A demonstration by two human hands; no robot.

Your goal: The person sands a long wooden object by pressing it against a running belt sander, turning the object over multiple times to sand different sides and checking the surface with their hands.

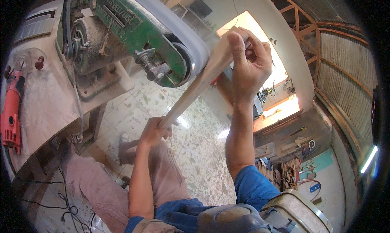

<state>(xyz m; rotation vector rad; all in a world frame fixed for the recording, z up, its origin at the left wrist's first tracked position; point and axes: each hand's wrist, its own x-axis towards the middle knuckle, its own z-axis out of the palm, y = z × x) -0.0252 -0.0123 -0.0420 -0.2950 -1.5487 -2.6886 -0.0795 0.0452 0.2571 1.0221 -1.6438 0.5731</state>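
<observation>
Head view: both hands on one long wooden piece (197,85). It runs on a diagonal, from lower left up to upper right, in front of the rounded nose of a green belt sander (122,28).

Left hand (154,132): fingers wrapped around the lower, narrower end, firm grasp. Right hand (252,60): grasps the upper, wider end, thumb on the near face, fingers curled around the far side. Forearm comes up from a blue sleeve (252,188).

Wood's upper half meets the grey belt (164,15) at the nose in this view. Can't tell how hard it presses. Belt surface looks smooth and streaked; can't tell if it's running. Spring and bolt (151,66) stick out of the sander's side, just left of the nose. Dusty motor (99,46) sits beneath the sander's body.

Sander stands on a dusty table (44,107), left. Red power tool (13,111) lies near its left edge, small dark red knob (39,63) beside it. Black cords (71,208) tangle below the table.

Under the wood: pale speckled floor (203,151), plus dusty pinkish trousers (101,188). Right side: bright window (279,73), corrugated metal sheet (345,62), lit tube lamp (369,160).
</observation>
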